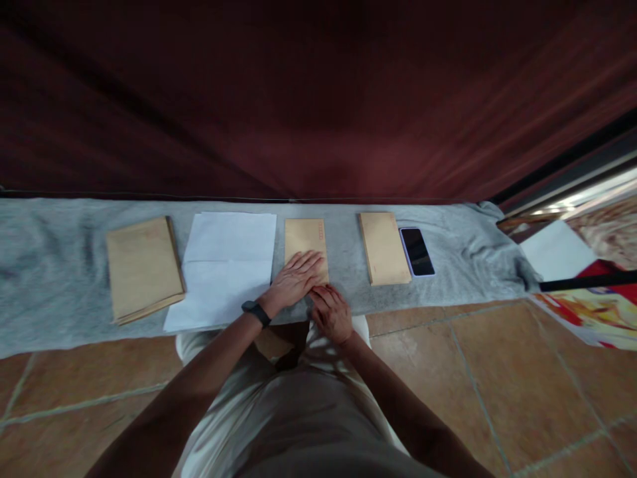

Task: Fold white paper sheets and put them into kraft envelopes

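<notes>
A brown paper envelope with red printing at its upper right lies on the grey cloth in front of me. My left hand rests flat across its lower half, fingers stretched out, a dark band around the wrist. At the envelope's bottom edge is my right hand, its fingers bent and held together over that edge; their tips are partly hidden. Left of the envelope are white paper sheets with a crosswise crease. A stack of brown envelopes lies to the right.
A larger brown envelope stack overlaps the white sheets at the far left. The phone lies beside the right stack. Grey cloth covers the narrow surface, with a dark red panel behind it. Tiled floor shows below.
</notes>
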The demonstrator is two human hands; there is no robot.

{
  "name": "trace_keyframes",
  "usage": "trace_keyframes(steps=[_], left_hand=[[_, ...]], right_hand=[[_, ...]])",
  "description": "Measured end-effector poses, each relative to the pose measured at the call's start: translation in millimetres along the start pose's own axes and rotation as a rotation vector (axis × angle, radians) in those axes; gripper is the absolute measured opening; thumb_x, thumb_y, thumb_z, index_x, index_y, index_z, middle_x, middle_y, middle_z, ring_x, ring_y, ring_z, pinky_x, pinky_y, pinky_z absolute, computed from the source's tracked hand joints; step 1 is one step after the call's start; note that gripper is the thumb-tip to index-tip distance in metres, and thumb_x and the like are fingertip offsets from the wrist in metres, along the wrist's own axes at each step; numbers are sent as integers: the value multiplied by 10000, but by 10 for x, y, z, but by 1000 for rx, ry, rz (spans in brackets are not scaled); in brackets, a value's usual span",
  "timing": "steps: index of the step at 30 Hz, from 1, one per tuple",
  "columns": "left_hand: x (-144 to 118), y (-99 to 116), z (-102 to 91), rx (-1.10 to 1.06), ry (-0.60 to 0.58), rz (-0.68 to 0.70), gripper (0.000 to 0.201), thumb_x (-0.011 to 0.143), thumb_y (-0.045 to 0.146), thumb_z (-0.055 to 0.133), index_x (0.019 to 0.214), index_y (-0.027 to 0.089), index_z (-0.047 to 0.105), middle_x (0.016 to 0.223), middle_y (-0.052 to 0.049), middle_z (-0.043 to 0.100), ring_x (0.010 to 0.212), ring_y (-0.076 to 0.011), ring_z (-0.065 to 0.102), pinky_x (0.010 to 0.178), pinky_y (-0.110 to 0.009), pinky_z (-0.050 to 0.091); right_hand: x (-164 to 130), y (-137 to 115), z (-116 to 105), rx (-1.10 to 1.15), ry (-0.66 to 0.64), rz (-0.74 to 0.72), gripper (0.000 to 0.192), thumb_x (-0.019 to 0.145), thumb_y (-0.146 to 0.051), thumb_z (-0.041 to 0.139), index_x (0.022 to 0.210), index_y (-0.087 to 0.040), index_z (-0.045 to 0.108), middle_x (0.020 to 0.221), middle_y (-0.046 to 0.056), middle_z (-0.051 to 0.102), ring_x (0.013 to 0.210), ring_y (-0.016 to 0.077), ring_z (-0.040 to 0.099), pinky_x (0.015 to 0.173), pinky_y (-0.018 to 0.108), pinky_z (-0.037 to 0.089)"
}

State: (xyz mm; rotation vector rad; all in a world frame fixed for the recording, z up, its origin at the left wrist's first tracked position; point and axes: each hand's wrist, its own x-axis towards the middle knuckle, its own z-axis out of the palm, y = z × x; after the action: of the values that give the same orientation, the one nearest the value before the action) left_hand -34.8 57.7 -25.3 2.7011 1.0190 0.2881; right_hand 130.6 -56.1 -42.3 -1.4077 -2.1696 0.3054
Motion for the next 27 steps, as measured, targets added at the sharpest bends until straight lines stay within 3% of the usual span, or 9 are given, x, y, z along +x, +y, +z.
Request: trace_keyframes(steps=[7,13,18,27], left_hand=[[-340,198,18,-9,8,-21,557,1068,405,283,1550,144,383,1630,-105,366,1541,-193,258,1278,-436,211],[-651,413,-4,21,51,-62,637,1036,480,373,1562,122,353,1627,-146,358,1536,-242,273,1267,-461,257],[-880,562,6,79,54,-106,661,1032,476,383,1571,97,322,1633,-154,342,1538,-259,264,1269,-467,258],[-975,725,90,120,102,-213,638,1023,451,415,1547,88,377,1606,-165,384,1528,-279,288,1256,-489,296]], right_hand=[[-6,-20,15,-14,45,2,368,937,-176,513,1283,-186,638,1308,110,659,1240,227,590,1194,444,399],[-8,-3,-9,12,19,-24,434,979,-258,516,1403,-183,568,1370,110,635,1293,235,562,1208,444,383],[-10,1,-10,9,31,-18,449,963,-186,503,1405,-176,576,1360,105,651,1285,221,578,1206,430,389],[-77,-77,-51,-90,-4,4,444,1021,-240,485,1453,-150,534,1463,113,586,1399,235,500,1240,469,315]])
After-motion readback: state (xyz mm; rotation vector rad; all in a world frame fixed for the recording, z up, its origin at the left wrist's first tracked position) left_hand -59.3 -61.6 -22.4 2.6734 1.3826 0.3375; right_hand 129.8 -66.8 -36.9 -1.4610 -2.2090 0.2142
